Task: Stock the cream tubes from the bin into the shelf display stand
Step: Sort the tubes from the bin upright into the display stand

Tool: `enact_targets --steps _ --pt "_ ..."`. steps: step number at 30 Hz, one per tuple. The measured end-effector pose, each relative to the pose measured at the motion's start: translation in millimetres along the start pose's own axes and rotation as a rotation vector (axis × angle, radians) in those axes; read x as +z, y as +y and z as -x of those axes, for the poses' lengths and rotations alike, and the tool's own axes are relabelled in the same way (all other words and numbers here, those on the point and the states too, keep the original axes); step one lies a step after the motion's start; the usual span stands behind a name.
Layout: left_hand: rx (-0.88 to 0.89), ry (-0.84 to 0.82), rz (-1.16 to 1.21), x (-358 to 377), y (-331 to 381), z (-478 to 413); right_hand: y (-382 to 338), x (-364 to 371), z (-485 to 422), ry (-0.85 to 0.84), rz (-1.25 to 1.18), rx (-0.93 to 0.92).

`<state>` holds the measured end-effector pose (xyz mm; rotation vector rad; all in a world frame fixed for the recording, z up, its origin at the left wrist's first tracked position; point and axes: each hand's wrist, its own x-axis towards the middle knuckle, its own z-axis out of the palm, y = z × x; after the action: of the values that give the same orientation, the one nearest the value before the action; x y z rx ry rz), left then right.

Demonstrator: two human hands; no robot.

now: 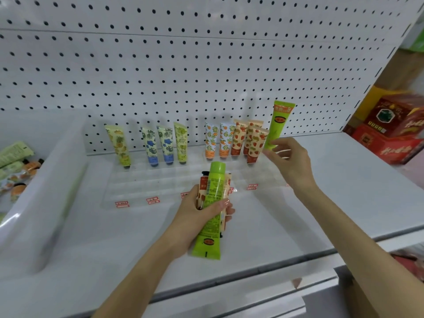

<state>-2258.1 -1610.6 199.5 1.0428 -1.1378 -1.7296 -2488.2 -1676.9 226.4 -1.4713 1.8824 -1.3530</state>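
As seen from the head: pinched between thumb and fingertips of the right hand [290, 157], a green tube [278, 125], upright with crimped end up, its lower end hidden by the fingers. Held just right of the strawberry tubes [252, 143], at the right end of the back row in the stand [142, 180]; contact with the stand not discernible.

Gripped in the left hand [204, 216], fingers curled round it, a bundle [212, 210] of tubes: one green on top, cap pointing toward the stand, with strawberry-print ones beneath. Held low over the shelf [344, 180], in front of the stand's middle.

Standing cap-down in the back row, left to right: a pineapple tube [119, 145], two blue-flower tubes [158, 145], a grape tube [181, 142], two orange tubes [218, 141], then the strawberry group. Stand clear and stepped, set against the pegboard [183, 65], with red labels [121, 204] along its front edge.

At left on the shelf, a white bin [52, 171] with more tubes [16, 166] lying inside, blurred. At far right, beyond the pegboard's edge, red boxes [390, 134].
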Motion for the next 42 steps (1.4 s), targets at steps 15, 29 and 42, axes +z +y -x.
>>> enact_targets --steps 15,29,42 --pt "0.029 -0.075 -0.030 -1.9 -4.3 -3.2 -66.6 31.5 77.4 -0.415 -0.163 0.092" --pt "-0.062 -0.131 0.099 -10.9 1.7 4.2 -77.5 -16.3 84.2 -0.363 -0.268 0.267" --pt "0.030 0.022 0.159 6.9 0.8 -3.1 -3.0 -90.6 99.3 -0.214 -0.858 0.418"
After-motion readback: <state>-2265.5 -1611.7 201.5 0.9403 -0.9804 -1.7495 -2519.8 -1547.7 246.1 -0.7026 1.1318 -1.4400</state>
